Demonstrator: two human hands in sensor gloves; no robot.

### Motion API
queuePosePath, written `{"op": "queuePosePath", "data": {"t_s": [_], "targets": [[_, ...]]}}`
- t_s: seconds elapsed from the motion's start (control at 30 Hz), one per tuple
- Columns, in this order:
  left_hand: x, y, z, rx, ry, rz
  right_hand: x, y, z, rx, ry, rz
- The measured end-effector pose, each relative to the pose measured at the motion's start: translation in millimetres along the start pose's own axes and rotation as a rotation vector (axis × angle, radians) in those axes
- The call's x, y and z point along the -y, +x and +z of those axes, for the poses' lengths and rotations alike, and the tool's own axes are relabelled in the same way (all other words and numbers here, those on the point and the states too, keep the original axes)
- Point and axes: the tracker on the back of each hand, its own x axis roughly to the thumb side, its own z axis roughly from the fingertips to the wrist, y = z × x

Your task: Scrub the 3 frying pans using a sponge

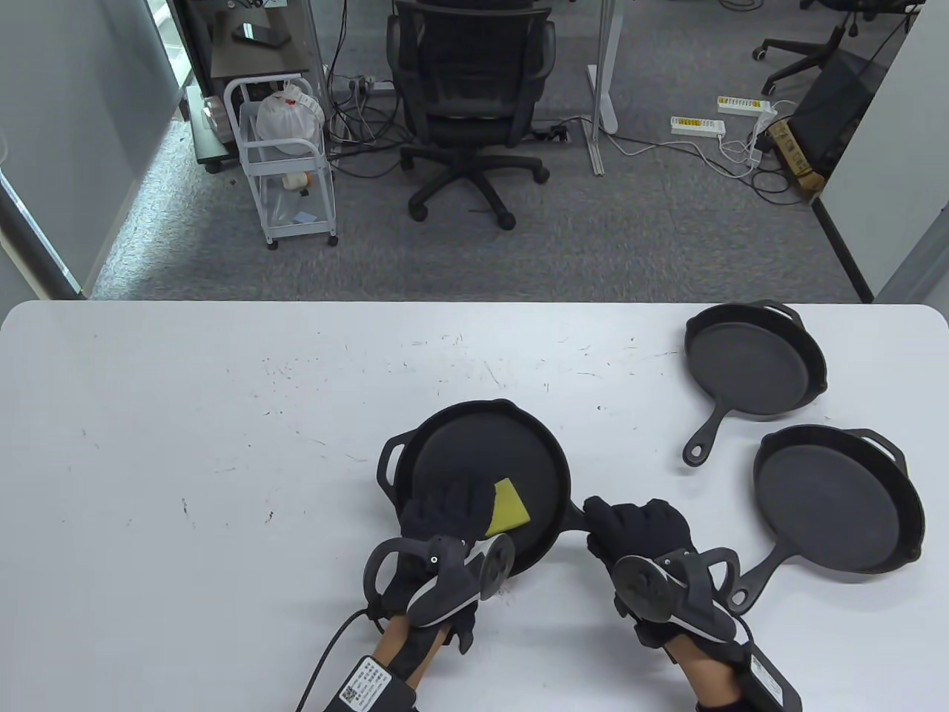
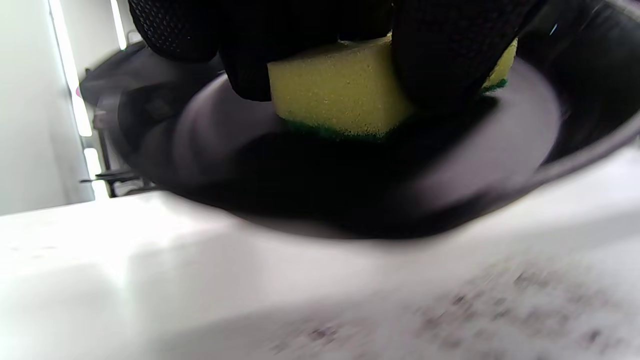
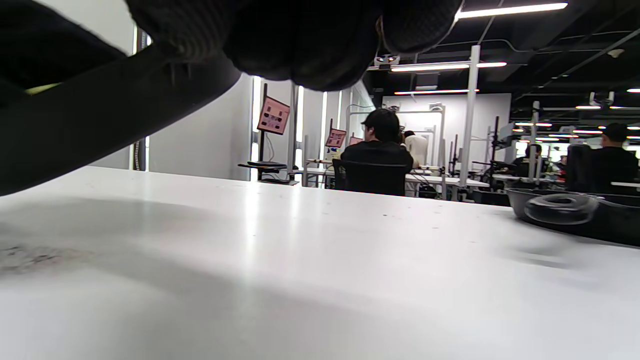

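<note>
Sponge (image 1: 508, 507) gripped by left hand (image 1: 437, 523) in pan (image 1: 482, 475); right hand (image 1: 641, 530) grips its rightward handle (image 1: 577, 519).

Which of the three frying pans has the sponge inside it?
The near-centre pan, whose handle the right hand grips; the left hand presses the sponge there.

Both hands wear black textured gloves, the left hand (image 1: 437, 519) and the right hand (image 1: 645, 530) alike. Each back carries a dark tracker with a ring and round disc, pale grey underneath. A black cable trails from the left wrist, beside a white-labelled black wrist unit.
</note>
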Motion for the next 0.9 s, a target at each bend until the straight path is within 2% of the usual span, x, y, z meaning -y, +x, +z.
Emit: {"op": "queuePosePath", "data": {"t_s": [0.13,0.27,0.4,0.47,0.57,0.7,0.8,0.9], "targets": [[-7.3,-7.3,0.0,-0.040,0.101,0.013,2.4,17.1,2.7,0.087,-0.008,0.008],[-8.9,-29.6,1.7,-0.154,0.142,-0.137,5.2,13.1,5.7,0.085,-0.024,0.029],[0.0,-42.5,0.3,-0.157,-0.035,-0.108,6.7,-8.4,6.2,-0.023,-0.031,0.020],[4.0,-34.9,-1.4,-0.086,-0.116,-0.046,7.1,-15.8,6.1,-0.066,-0.038,0.013],[6.9,-16.6,-1.2,0.009,-0.153,-0.007,6.8,-16.1,6.1,-0.071,-0.061,0.005],[4.3,5.9,2.1,0.103,-0.072,0.067,5.5,1.8,5.1,0.003,-0.066,0.012],[-1.5,4.5,3.8,0.025,0.054,-0.019,3.3,14.5,7.1,0.083,-0.048,0.027],[-5.9,-15.3,5.2,-0.096,0.135,-0.139,5.0,19.4,10.5,0.119,-0.056,0.039]]}}
